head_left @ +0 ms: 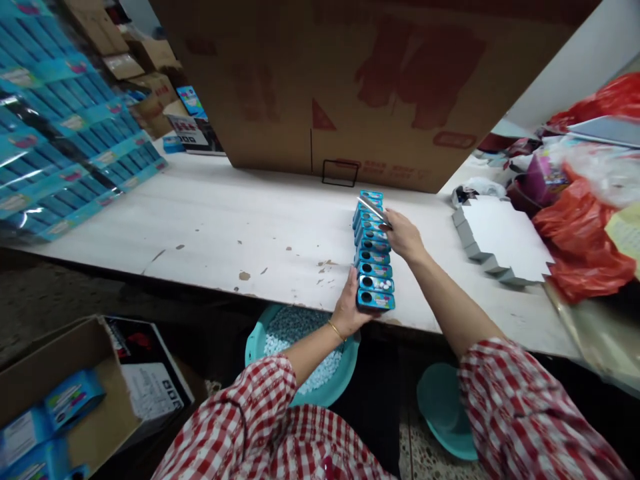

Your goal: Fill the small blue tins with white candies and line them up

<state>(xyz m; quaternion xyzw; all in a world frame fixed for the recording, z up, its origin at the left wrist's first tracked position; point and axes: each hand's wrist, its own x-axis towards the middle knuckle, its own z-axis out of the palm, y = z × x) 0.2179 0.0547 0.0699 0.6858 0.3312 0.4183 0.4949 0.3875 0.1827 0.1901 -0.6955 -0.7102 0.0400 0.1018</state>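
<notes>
A long row of small blue tins (375,270) stands on the white tabletop, pointing away from me. Each nearer tin shows a dark round spot, and white pieces show on the second one. My left hand (347,310) is closed around the near end of the row, thumb along its left side. In my closed right hand (404,235) is a slim silver metal bar (373,209), slanting over the far tins; its exact kind is unclear. Below the table edge, a turquoise basin (253,343) holds many small white and pale blue pieces.
A big cardboard box (300,87) stands behind the row. Wrapped blue packs (65,127) are stacked at left. White card blanks (503,233) and red plastic bags (575,233) lie at right. Below are an open carton (115,420) and another turquoise basin (445,407).
</notes>
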